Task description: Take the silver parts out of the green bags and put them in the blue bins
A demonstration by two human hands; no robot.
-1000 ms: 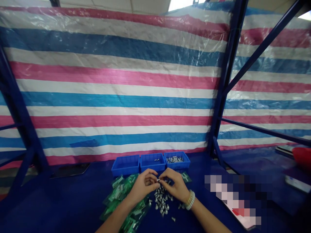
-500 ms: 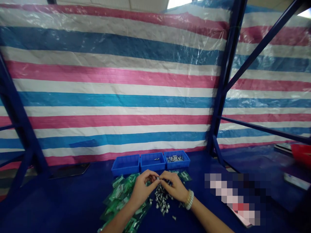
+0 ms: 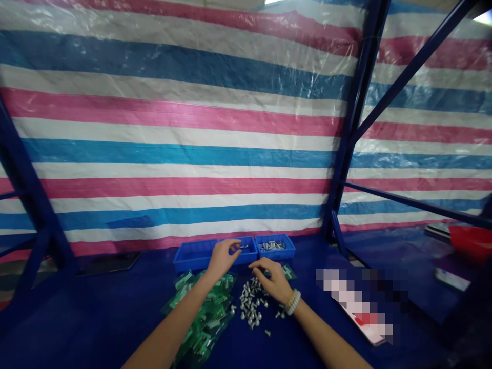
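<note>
Blue cloth [image 3: 96, 318] covered the bench, backed by a pink, white and blue striped tarp [image 3: 172, 128] on a dark blue frame [image 3: 348, 133]. Stood three blue bins [image 3: 192, 259] in a row at the tarp's foot: left one bare as far as seen, middle holding a few metal bits, right holding a heap. Reached left hand [image 3: 223, 256] over the middle bin, fingertips pinched, though on what, too small to tell; rested right hand [image 3: 273, 279], fingers curled loosely, on the loose screws [image 3: 249, 305] beside green packets [image 3: 207, 312].

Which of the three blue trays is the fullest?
The right tray: a heap of small metal parts covers its floor. The middle tray shows only a few, and the left tray looks empty.
</note>
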